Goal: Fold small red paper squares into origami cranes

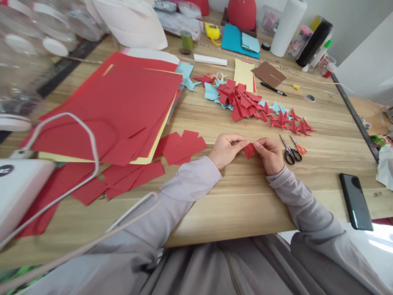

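Observation:
Between my two hands is a small folded piece of red paper (249, 151), its lower end coming to a point. My left hand (229, 150) pinches its left upper edge between thumb and fingers. On the other side, my right hand (269, 154) grips the right upper edge the same way. Just beyond the hands lies a heap of folded red paper pieces (241, 100), with red paper cranes (281, 119) and some light blue ones (278, 107) trailing off to the right. Black-handled scissors (291, 155) and small orange-handled scissors (300, 148) rest right of my right hand.
Large red sheets (123, 102) are stacked at left, with cut red squares (184, 147) beside them. A white cable (92, 143) loops over the stack from a white device (24, 192). A phone (356, 200) lies near the right front edge. A black pen (273, 89) lies farther back.

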Demonstrator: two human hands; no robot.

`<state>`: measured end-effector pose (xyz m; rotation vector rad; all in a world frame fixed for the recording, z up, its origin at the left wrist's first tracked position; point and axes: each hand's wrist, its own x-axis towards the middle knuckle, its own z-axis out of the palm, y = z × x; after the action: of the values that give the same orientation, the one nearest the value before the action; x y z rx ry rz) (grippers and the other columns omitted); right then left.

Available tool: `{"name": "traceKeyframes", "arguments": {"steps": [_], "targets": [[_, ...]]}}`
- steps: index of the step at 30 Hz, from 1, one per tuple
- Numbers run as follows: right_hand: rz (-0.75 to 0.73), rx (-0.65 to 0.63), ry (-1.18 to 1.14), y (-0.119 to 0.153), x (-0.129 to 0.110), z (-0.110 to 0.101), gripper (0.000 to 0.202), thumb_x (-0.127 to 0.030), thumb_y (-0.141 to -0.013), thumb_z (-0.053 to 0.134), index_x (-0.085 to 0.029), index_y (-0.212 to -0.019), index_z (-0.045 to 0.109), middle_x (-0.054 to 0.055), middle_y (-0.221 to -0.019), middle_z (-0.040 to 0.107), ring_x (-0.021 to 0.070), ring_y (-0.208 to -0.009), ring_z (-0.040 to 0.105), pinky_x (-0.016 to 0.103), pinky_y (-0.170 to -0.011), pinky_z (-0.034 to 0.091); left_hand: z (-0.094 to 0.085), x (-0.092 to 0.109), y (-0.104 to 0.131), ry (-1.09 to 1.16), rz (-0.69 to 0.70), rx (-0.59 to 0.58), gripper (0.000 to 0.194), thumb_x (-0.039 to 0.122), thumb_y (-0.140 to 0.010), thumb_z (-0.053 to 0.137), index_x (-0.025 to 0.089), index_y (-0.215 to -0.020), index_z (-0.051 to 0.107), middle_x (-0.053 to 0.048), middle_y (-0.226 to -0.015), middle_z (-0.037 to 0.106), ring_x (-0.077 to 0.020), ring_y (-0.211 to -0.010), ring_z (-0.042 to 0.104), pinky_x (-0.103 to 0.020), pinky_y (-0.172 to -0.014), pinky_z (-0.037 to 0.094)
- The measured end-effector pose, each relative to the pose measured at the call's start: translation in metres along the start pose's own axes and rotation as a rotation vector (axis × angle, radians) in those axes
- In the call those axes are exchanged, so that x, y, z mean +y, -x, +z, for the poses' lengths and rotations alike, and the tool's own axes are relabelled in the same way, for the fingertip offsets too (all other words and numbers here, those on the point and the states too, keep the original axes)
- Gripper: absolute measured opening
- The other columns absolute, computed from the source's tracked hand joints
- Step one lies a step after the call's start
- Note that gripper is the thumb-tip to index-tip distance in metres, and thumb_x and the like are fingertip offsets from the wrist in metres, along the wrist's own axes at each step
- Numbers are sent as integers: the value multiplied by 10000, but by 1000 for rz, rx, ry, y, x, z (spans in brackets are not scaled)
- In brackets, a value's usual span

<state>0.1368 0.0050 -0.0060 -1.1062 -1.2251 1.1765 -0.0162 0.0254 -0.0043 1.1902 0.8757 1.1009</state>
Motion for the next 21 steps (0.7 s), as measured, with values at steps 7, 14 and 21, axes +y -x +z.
{"name": "traceKeyframes", "arguments": {"steps": [7,14,21], "targets": [[55,-61,-50,-2,6,-6,216,-380,-710,714,-191,-661,624,-19,-580,632,113,-543,555,258,-561,451,-1,3,1,-16,-25,-58,261,391,-661,715,132,-665,694,-40,-641,669,-117,-568,571,-258,-591,470],[158,-73,-150,0,-1,-4,273,-421,-625,767,-189,-628,622,-22,-545,610,118,-508,533,272,-535,446,-1,2,1,40,-67,-112,304,433,-649,721,133,-689,696,-35,-662,679,-124,-612,586,-264,-643,469],[126,-68,-152,0,0,-5,242,-398,-655,752,-197,-622,620,-24,-549,610,126,-517,547,276,-524,458,0,2,2,105,-83,-71,287,406,-598,762,136,-666,693,-40,-652,680,-127,-594,586,-267,-619,467]]}}
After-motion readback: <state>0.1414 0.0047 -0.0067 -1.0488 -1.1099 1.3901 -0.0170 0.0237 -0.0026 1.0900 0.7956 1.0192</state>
